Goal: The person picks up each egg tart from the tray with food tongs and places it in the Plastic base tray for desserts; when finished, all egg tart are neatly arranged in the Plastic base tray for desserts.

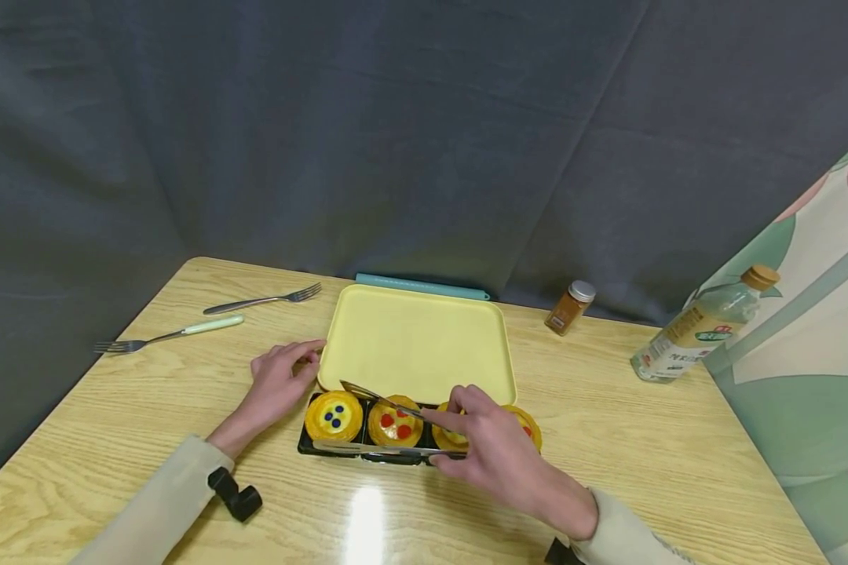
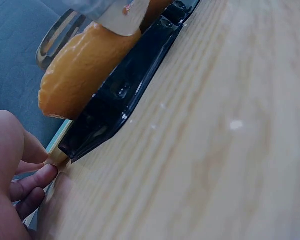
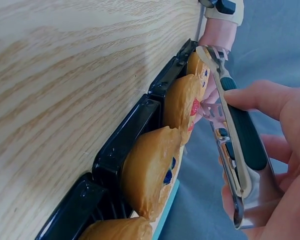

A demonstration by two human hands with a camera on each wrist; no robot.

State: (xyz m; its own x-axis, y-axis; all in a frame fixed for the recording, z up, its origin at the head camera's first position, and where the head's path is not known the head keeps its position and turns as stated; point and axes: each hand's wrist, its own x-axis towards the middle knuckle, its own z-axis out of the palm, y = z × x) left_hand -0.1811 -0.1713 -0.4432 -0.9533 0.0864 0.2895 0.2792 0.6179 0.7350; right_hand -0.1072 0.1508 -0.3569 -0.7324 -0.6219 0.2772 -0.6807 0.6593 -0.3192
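Our right hand covers the two tarts at the right end of the black tray, so we see only slivers of their yellow rims; in the left wrist view the nearest tart is a blurred orange mass and the tongs above it are cut off at the top edge. The black tray sits on the tabletop right against the near edge of a yellow tray, which holds nothing we can see. Four tarts stand in a row in the black tray: the leftmost tart has blue dots, the next tart has red dots. Our right hand's fingers are curled round the metal tongs, gripping the dark handle, with the arms parted over the red-dotted tart, one arm above it and the other along the tray's near side. Our left hand rests on the tabletop at the yellow tray's left corner, fingers loosely bent and touching its edge, holding nothing. Farther off lie two forks, a spice jar, an oil bottle and a teal strip behind the yellow tray.
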